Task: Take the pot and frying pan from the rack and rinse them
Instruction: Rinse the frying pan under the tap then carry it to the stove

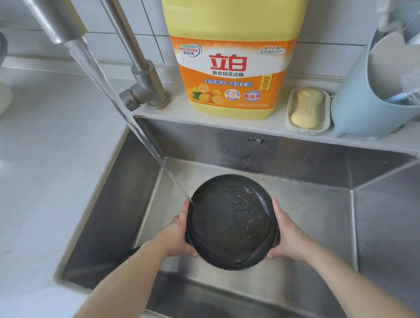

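A small black frying pan [230, 221] is held over the steel sink [392, 221], tilted a little toward me, with a film of water across its inside. My left hand [178, 234] grips its left rim and my right hand [286, 235] grips its right rim. Water runs from the steel faucet [139, 64] in a slanted stream and lands on the pan's upper left edge. The pan's dark handle seems to point left and down behind my left forearm, mostly hidden. No pot is in view.
A big yellow detergent jug [232, 54] stands on the ledge behind the sink, beside a soap bar in a dish [306, 108] and a light blue holder [362, 93] with utensils at right. White counter [44, 156] lies to the left, with a bowl at the far left edge.
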A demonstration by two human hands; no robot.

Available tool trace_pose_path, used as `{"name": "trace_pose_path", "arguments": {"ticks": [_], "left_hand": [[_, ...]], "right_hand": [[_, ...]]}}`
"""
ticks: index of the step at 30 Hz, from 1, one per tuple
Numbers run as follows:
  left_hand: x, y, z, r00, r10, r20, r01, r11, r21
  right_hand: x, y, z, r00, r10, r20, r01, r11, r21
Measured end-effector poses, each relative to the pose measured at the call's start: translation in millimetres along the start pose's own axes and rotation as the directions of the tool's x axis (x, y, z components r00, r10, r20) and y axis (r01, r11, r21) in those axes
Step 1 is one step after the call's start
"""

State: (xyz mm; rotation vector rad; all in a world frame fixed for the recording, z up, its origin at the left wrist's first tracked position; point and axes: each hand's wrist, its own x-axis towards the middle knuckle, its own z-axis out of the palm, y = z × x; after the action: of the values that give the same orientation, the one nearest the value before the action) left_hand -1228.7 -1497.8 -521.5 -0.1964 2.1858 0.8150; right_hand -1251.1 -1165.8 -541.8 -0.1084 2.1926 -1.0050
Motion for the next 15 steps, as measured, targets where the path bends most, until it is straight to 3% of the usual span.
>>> {"name": "trace_pose_path", "arguments": {"ticks": [3,9,15], "left_hand": [[-2,4,-3,0.999,0.044,0.017,-0.043,0.998,-0.047],[-15,34,-28,0.996,0.091,0.019,-0.092,0.996,0.017],[-48,70,-77,0.983,0.116,0.143,-0.128,0.989,0.075]], "right_hand": [[-3,0,1,1.0,-0.005,-0.02,0.006,0.997,0.074],[-30,-11,-24,0.998,0.013,-0.061,0.001,0.975,0.221],[-76,-45,-41,0.999,0.01,-0.038,0.003,0.951,0.309]]}}
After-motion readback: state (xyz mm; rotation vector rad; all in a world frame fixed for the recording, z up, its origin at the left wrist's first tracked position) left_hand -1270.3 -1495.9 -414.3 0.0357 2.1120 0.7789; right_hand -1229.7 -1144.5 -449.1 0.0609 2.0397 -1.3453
